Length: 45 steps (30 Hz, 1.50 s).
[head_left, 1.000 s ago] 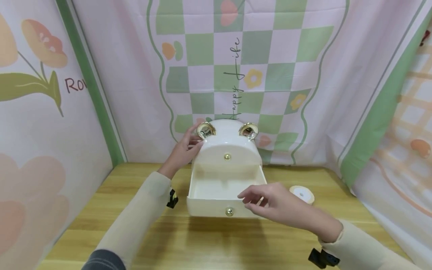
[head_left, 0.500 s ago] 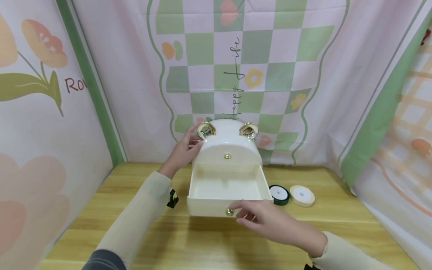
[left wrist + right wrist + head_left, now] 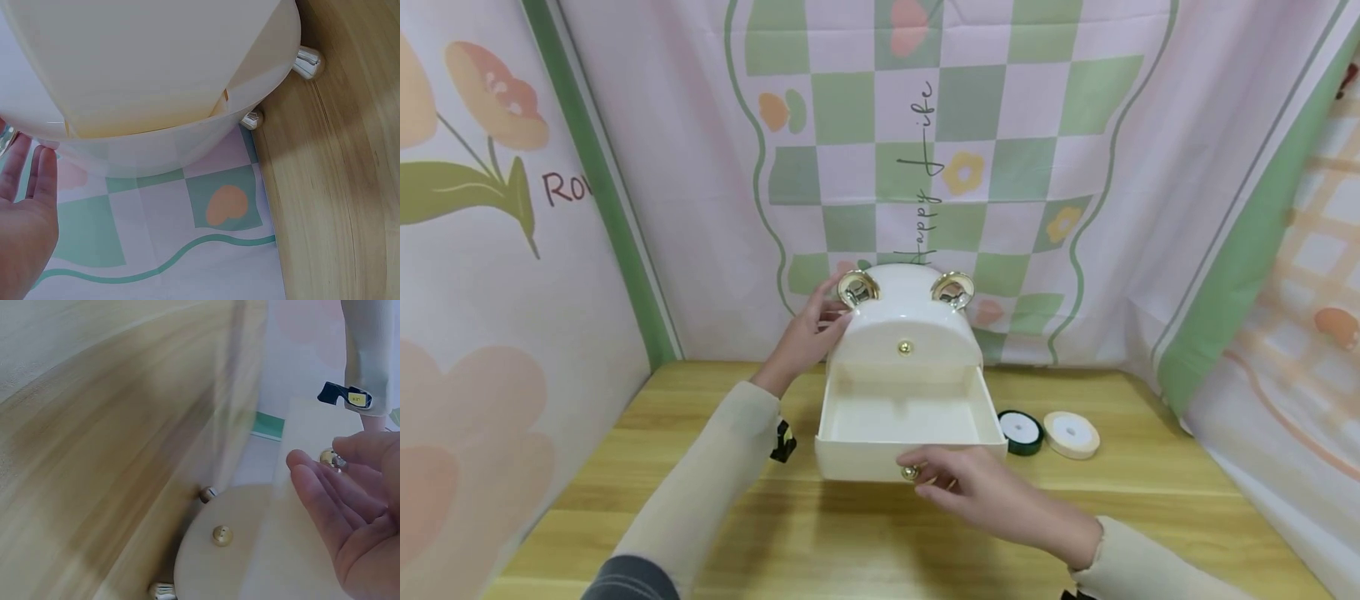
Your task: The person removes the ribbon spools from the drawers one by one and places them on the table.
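Observation:
A glossy white storage box [image 3: 901,292] with two gold ears stands on the table. Its upper drawer front [image 3: 940,340] is closed, while the lower drawer [image 3: 850,460] is pulled far out. My left hand [image 3: 808,337] rests on the box's left side near one ear, and its fingers [image 3: 45,172] look straight in the left wrist view. At the drawer's front, my right hand [image 3: 981,492] has its forefinger and thumb on either side of the gold knob [image 3: 331,459]. A gap shows between the thumb and the knob in the right wrist view.
To the right of the box, a dark green ribbon roll [image 3: 1021,431] and a cream ribbon roll [image 3: 1072,433] lie flat on the wooden table [image 3: 700,425]. A checkered curtain [image 3: 910,108] hangs just behind the box.
My right hand has moved down and left from above the drawer's right front corner to its knob, uncovering the dark green roll. My left hand and the drawer have not moved.

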{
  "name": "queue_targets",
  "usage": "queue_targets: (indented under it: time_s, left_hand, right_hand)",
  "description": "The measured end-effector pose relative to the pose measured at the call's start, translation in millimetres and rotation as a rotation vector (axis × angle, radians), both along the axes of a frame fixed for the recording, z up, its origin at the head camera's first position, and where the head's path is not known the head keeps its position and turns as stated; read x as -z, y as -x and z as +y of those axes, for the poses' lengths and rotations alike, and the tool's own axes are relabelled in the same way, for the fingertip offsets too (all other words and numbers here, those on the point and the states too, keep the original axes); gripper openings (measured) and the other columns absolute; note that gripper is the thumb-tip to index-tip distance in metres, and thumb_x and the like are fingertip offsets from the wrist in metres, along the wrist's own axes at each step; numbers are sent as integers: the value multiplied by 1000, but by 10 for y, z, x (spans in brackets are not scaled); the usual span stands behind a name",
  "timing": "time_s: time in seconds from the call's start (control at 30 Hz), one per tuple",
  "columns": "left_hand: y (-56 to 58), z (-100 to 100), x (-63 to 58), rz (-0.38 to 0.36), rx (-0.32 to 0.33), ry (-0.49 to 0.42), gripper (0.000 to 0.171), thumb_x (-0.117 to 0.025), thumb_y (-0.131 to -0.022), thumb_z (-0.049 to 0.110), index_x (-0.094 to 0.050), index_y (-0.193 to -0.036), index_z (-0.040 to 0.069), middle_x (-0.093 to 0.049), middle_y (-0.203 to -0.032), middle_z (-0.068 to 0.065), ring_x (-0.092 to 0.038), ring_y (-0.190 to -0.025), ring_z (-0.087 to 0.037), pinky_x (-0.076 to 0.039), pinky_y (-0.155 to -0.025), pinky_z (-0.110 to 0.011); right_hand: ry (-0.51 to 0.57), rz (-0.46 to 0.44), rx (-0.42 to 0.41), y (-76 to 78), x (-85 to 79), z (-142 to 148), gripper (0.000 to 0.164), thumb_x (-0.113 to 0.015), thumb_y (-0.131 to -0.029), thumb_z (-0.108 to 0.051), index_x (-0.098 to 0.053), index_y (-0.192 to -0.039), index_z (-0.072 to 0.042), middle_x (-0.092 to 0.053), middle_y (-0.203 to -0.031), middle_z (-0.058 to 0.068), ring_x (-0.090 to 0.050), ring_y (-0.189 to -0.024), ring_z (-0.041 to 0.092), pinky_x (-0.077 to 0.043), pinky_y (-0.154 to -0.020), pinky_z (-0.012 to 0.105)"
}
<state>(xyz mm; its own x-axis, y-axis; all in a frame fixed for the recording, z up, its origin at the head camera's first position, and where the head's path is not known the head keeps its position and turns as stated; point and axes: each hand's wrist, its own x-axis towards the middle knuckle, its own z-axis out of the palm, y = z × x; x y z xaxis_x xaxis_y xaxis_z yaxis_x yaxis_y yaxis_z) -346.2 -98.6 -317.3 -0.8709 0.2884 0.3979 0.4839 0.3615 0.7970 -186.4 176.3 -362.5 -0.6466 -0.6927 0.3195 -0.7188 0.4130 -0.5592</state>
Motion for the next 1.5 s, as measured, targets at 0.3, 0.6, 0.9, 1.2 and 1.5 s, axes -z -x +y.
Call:
queue_targets:
  time_s: [0.3, 0.6, 0.9, 1.2, 1.5]
  left_hand:
    - [-13, -3, -12, -10, 1, 4, 66, -57, -104, 32, -21, -156, 48, -57, -137, -13, -58, -119, -29, -50, -98, -48]
    - [-9, -4, -12, 0, 4, 8, 65, -56, -104, 31, -21, -156, 48, -57, -136, -13, -57, -119, -29, -49, -100, -47]
    - [-25, 2, -27, -3, 17, 0, 65, -56, -104, 30, -21, -157, 45, -56, -137, -16, -56, -122, -31, -47, -102, -49]
    - [-24, 0, -32, -3, -1, 15, 66, -56, -104, 29, -21, -157, 46, -56, -136, -15, -57, -121, -29, -50, -99, -47]
    - [-20, 4, -28, -19, 4, 6, 66, -57, -104, 29, -21, -156, 46, -57, -134, -13, -58, -118, -30, -54, -93, -47]
  right_hand:
    - [26, -71, 68, 5, 5, -27, 30, -69, -95, -6, -70, -122, -19, -73, -103, -7, -68, -83, 5, -57, -66, 22]
    - [76, -32, 46, 73, -6, -19, 27, -68, -95, -3, -71, -119, -15, -74, -99, -2, -67, -79, 4, -58, -66, 23]
    - [49, -49, 60, 94, -72, 2, 25, -67, -97, -10, -71, -120, -17, -73, -99, -6, -67, -82, 3, -57, -68, 24]
    - [43, -10, 81, 204, -58, 15, 26, -68, -95, -5, -72, -119, -15, -74, -103, -3, -70, -85, 11, -58, -70, 25]
    - [33, -28, 124, 390, -26, -14, 26, -68, -96, -6, -72, -120, -16, -74, -104, -4, -69, -85, 8, -58, -71, 26]
